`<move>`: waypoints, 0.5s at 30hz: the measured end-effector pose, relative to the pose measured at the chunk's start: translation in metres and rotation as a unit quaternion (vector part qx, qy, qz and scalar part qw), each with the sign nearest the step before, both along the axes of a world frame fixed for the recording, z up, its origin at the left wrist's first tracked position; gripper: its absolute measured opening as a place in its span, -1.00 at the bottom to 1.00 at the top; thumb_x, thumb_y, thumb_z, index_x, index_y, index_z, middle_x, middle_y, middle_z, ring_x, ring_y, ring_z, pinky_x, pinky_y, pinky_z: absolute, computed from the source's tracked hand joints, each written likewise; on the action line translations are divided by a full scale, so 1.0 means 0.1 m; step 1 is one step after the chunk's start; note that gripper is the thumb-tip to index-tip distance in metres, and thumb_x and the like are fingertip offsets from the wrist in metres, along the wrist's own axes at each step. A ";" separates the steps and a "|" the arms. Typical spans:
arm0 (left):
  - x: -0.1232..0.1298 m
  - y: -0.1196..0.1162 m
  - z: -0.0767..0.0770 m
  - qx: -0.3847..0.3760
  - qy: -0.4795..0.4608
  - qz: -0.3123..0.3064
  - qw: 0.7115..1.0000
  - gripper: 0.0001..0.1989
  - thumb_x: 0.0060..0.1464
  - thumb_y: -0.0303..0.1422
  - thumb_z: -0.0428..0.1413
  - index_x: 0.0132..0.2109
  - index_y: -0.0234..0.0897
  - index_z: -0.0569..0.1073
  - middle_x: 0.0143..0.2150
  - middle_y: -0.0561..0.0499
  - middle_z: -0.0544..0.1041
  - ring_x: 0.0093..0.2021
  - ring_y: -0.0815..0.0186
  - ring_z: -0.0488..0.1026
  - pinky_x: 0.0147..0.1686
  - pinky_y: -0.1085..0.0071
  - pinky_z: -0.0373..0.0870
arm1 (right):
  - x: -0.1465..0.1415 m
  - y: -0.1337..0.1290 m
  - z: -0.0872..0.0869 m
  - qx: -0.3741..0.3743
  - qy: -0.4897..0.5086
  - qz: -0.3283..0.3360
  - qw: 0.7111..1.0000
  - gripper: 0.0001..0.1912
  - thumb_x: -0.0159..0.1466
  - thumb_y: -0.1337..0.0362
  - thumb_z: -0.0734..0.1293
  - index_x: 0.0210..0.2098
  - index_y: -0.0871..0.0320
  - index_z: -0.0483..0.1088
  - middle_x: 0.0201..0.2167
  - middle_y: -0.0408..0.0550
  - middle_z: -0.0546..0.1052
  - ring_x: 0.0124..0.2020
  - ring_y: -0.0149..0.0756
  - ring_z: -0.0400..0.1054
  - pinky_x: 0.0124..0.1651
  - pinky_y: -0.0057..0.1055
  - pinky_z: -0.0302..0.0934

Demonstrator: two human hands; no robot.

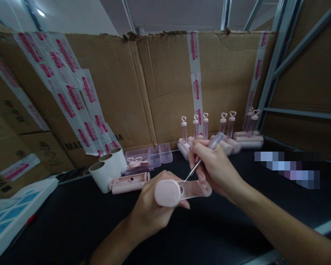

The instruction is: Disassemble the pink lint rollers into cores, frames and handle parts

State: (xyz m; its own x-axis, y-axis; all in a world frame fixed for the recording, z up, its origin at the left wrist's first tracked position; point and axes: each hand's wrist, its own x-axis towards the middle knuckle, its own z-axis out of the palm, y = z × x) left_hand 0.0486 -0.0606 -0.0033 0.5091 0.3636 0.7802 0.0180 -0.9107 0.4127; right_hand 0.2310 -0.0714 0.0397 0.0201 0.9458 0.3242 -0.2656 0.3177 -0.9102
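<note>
Head view: white cups (107, 165), pink case (130, 183) left of left hand (151, 211).

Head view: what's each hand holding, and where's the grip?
Left hand grips the pink plastic case at its rounded capped end. Right hand pinches the small screwdriver mid-handle, pen-style.

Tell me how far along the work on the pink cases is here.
Looks done: several small bottles with heart caps stand at the cardboard wall. In hand: the left hand holds a pink case while the right hand points a thin screwdriver into it. Left: another pink case part lies beside white tubes.
</note>
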 end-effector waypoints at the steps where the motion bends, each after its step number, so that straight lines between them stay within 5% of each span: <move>1: 0.00 0.00 0.00 0.002 0.002 0.000 1.000 -0.86 0.12 -0.59 0.24 -0.33 -0.27 0.55 -0.25 -0.01 0.53 -0.26 0.31 0.53 -0.26 0.42 0.43 | 0.00 0.01 0.00 -0.003 0.002 0.002 1.000 -0.68 0.19 0.28 0.29 -0.69 0.16 0.33 -0.85 -0.27 0.30 -0.90 -0.50 0.15 -0.88 -0.66 0.02; 15: -0.03 0.01 0.00 0.074 0.053 0.012 0.996 -0.83 0.10 -0.61 0.12 -0.30 -0.23 0.48 -0.33 -0.02 0.55 -0.34 0.27 0.54 -0.33 0.36 0.41 | -0.04 0.06 -0.09 -0.008 0.035 0.037 0.999 -0.71 0.17 0.25 0.29 -0.66 0.14 0.31 -0.78 -0.27 0.36 -0.88 -0.50 0.16 -0.87 -0.62 0.07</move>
